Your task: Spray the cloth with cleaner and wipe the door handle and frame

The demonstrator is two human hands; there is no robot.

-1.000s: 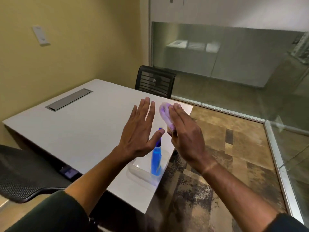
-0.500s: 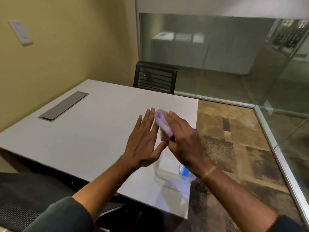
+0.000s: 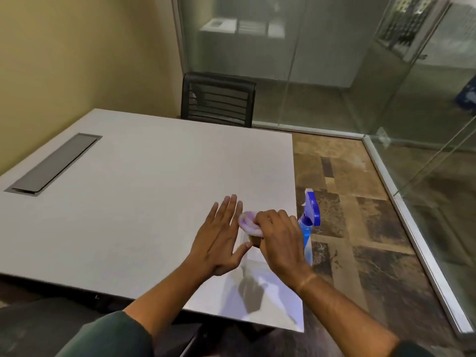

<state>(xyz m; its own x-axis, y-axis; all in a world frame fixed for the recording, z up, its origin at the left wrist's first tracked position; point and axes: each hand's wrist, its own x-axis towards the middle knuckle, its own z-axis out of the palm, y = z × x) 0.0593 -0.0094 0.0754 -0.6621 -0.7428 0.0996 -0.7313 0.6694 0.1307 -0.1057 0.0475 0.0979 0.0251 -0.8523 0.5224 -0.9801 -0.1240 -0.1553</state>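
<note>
My right hand (image 3: 282,243) is closed around a bunched lilac cloth (image 3: 248,222) just above the near right corner of the white table (image 3: 128,215). My left hand (image 3: 219,238) is held flat beside it, fingers spread, with nothing in it, its thumb close to the cloth. A blue spray bottle (image 3: 309,225) of cleaner stands upright just behind my right hand, partly hidden by it. A clear plastic container (image 3: 251,276) sits on the table under my hands. No door handle is in view.
A black mesh chair (image 3: 219,99) stands at the table's far side. A grey cable flap (image 3: 54,163) is set into the tabletop on the left. Glass partitions with metal floor rails (image 3: 417,238) run along the back and right. Patterned carpet lies between.
My head has turned right and down, so the table fills more of the view. Both hands have sunk lower toward the tabletop, still together, and the spray bottle now shows to the right of my right hand.
</note>
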